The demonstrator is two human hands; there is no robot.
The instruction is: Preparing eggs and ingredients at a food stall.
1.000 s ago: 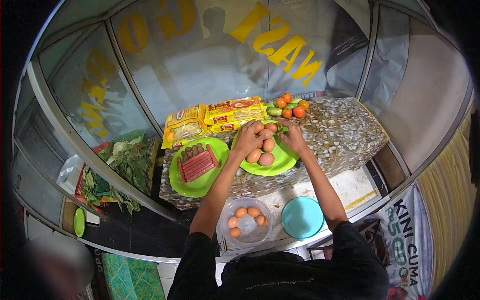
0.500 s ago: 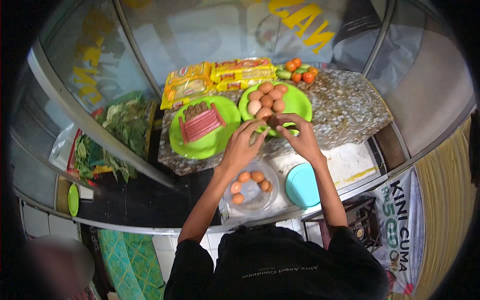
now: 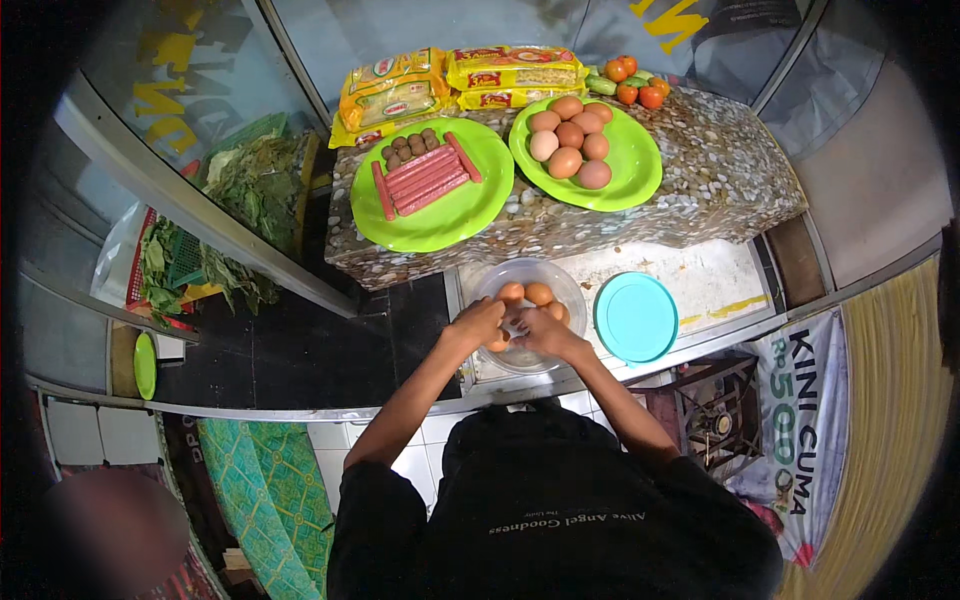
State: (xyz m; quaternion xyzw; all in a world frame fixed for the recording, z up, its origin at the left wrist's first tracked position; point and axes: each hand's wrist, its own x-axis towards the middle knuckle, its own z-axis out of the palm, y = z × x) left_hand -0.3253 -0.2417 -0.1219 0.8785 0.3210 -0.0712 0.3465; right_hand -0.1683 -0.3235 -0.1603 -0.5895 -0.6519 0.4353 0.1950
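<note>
My two hands are at a clear round plastic container [image 3: 566, 277] with several brown eggs [image 3: 538, 293] in it. At its left side, my left hand [image 3: 480, 322] has its fingers curled in and closed; an egg [image 3: 498, 343] shows just below them, but what they grip is hidden. My right hand [image 3: 543, 332] reaches over the right part of the container, fingers pointing inward and smeared by motion. Behind, on a pebbled stone slab, a green plate [image 3: 637, 180] bears more brown eggs [image 3: 566, 163]. Left of it, another green plate [image 3: 440, 225] carries pink sausages [image 3: 428, 180] and brown meatballs [image 3: 408, 147].
A turquoise round lid [image 3: 637, 317] lies right of the container. Yellow noodle packs [image 3: 515, 70] and tomatoes [image 3: 628, 92] with green vegetables line the slab's back. Leafy greens [image 3: 250, 185] fill a crate at left, behind a metal frame post [image 3: 215, 225]. Glass panes enclose the counter.
Both hands have come back toward me from the egg plate, down to the clear container. The egg arrangement on the plate shows more plainly. My view has shifted slightly.
</note>
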